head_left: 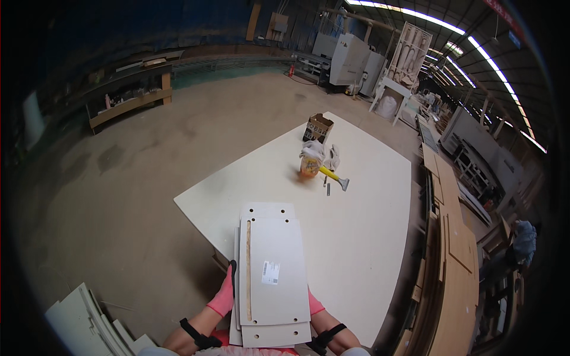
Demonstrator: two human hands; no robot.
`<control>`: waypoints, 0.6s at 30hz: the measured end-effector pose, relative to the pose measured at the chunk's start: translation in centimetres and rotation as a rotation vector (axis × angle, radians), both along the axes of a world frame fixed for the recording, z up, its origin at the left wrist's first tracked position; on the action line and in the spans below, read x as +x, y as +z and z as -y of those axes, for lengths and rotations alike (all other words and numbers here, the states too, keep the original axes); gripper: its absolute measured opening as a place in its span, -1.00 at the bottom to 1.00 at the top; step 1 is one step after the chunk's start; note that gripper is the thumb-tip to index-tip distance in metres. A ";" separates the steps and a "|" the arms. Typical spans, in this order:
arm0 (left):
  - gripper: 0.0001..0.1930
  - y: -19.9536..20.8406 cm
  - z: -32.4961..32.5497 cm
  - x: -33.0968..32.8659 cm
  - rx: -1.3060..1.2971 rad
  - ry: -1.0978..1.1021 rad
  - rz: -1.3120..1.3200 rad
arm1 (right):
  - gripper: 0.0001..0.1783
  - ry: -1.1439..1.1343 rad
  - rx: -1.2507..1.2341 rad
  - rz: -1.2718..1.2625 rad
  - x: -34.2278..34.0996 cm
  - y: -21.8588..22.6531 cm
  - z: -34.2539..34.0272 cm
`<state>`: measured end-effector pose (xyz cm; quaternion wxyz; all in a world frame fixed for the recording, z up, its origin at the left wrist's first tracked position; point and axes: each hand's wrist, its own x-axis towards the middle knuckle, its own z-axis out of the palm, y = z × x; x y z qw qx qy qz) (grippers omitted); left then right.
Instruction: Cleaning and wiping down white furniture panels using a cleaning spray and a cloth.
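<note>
Gripping panels with left hand at the edge; cannot tell about half-hidden right hand. Probably stiff, heavy stacked, slippery: clasp both long edges.

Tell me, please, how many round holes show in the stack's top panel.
4 holes, one near each corner of the top panel; the lower panels may have others hidden.
</note>
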<state>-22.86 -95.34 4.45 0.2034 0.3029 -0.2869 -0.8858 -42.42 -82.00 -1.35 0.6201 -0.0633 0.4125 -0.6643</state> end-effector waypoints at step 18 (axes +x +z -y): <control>-0.21 -7.5 3.1 -11.3 0.245 0.316 0.056 | -0.52 0.530 0.274 -0.342 -14.2 5.9 10.6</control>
